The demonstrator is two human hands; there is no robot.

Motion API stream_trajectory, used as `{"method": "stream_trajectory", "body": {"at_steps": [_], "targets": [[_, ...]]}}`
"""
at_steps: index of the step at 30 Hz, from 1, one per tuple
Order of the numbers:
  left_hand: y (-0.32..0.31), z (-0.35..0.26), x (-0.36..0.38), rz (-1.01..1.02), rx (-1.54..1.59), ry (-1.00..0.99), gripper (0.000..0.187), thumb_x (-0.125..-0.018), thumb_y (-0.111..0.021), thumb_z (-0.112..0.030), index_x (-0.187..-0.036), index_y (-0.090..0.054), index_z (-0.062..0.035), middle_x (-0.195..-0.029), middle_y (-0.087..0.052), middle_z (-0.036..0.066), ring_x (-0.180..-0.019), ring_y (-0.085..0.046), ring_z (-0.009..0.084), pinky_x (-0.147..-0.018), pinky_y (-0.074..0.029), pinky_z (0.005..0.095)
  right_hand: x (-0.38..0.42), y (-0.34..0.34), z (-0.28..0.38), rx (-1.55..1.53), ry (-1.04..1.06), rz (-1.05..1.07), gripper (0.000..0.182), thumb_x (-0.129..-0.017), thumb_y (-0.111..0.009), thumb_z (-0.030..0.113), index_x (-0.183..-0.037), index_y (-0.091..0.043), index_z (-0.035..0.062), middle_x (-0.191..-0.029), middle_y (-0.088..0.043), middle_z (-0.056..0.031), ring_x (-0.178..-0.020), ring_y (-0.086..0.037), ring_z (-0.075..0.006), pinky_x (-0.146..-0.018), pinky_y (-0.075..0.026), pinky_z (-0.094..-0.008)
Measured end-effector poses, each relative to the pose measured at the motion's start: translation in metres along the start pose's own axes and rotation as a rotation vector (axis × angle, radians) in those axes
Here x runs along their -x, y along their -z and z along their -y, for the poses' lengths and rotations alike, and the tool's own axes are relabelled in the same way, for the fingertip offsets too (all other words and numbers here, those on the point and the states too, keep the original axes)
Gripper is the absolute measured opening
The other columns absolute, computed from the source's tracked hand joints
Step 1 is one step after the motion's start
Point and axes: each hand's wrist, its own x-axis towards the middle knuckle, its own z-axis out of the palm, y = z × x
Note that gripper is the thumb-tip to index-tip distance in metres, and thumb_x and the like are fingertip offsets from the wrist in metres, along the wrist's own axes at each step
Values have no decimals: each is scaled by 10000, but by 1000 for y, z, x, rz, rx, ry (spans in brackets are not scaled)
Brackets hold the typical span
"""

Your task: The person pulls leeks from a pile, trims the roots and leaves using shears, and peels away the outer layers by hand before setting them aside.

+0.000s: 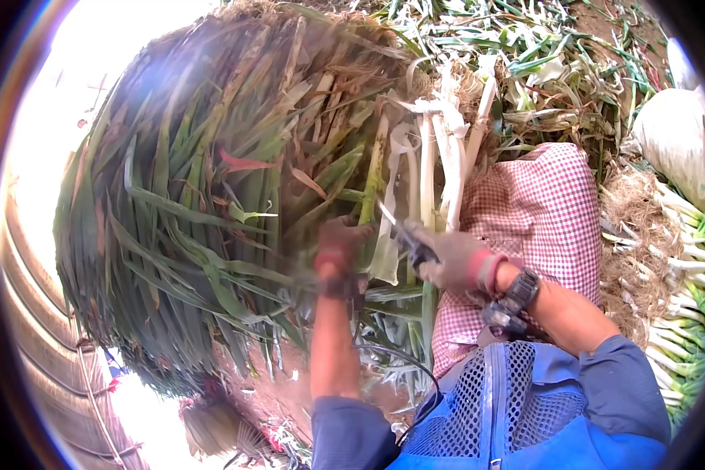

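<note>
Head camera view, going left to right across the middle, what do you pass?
Big heap of green leaves → left hand → knife held in the right hand → pink checked cloth → trimmed white stalks piled at the right edge.

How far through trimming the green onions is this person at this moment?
Done: a row of cleaned white-stalked onions lies stacked at the right edge, and peeled scraps are strewn behind. In hand: the right hand holds a small knife to a stalk that the left hand steadies. Left: the big untrimmed bundle across the lap makes up most of what shows.
</note>
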Motion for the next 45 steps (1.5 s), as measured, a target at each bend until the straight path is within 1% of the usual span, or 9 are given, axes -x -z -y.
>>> {"method": "stream_trajectory", "body": {"at_steps": [3,7,9,15,20,27,33,34,45], "targets": [[-1,19,0,94,544,-46,280,-946,-779,-154,-1083,-783,91,-917,-780,114,-790,-698,158,-738,-561,315,0,-14,-1,32,80,-88,847,-977,-622,300,-1706,-253,75,-1117,-761,-246,-952,-756,-413,-896,-591,-479],[-5,55,-38,46,188,159,315,-869,-856,-201,-1045,-805,56,-894,-779,114,-769,-691,169,-720,-552,322,-10,-14,-16,-33,102,-182,871,-973,-636,307,-1715,-237,89,-1165,-748,-270,-1032,-743,-424,-977,-567,-466],[11,-41,20,-49,-59,123,321,-847,-877,-223,-1020,-813,39,-881,-776,115,-748,-684,175,-703,-548,328,0,-5,0,-6,14,-29,862,-970,-627,291,-1717,-244,96,-1172,-750,-252,-1020,-751,-392,-965,-571,-458],[8,-2,11,-10,75,147,223,-844,-866,-116,-992,-808,39,-859,-772,79,-711,-668,134,-657,-533,297,-57,6,-22,-10,-21,-257,834,-961,-645,236,-1701,-287,95,-1137,-771,-190,-903,-756,-293,-882,-594,-395],[1,12,20,-26,242,138,191,-856,-852,-72,-975,-787,62,-837,-761,65,-702,-670,117,-639,-534,286,-81,33,-15,20,-9,-347,778,-961,-619,272,-1671,-355,97,-1330,-702,-276,-1210,-691,-431,-1080,-514,-468],[3,-6,52,-63,159,147,195,-880,-859,-104,-949,-773,57,-839,-755,52,-693,-661,111,-631,-533,287,-104,53,-8,-46,-80,-470,835,-940,-624,260,-1694,-308,98,-1285,-713,-290,-1176,-702,-438,-1053,-526,-466],[0,5,63,-53,150,101,194,-880,-857,-106,-949,-776,56,-838,-755,53,-690,-655,102,-617,-526,280,-68,42,-6,-162,-133,-273,760,-937,-597,235,-1653,-375,109,-1179,-754,-243,-1057,-745,-401,-963,-568,-462],[-1,5,65,-54,151,101,194,-880,-857,-106,-949,-776,56,-838,-755,53,-690,-655,102,-617,-526,280,-69,33,-16,-67,-53,-294,826,-990,-612,244,-1719,-245,119,-1173,-761,-196,-919,-748,-271,-875,-586,-402],[24,-44,105,-203,-106,-49,195,-863,-863,-117,-915,-774,48,-802,-754,53,-658,-620,83,-606,-509,277,12,20,-15,6,-35,-97,826,-968,-626,303,-1698,-299,98,-1071,-757,-238,-924,-752,-370,-893,-593,-445]]}}
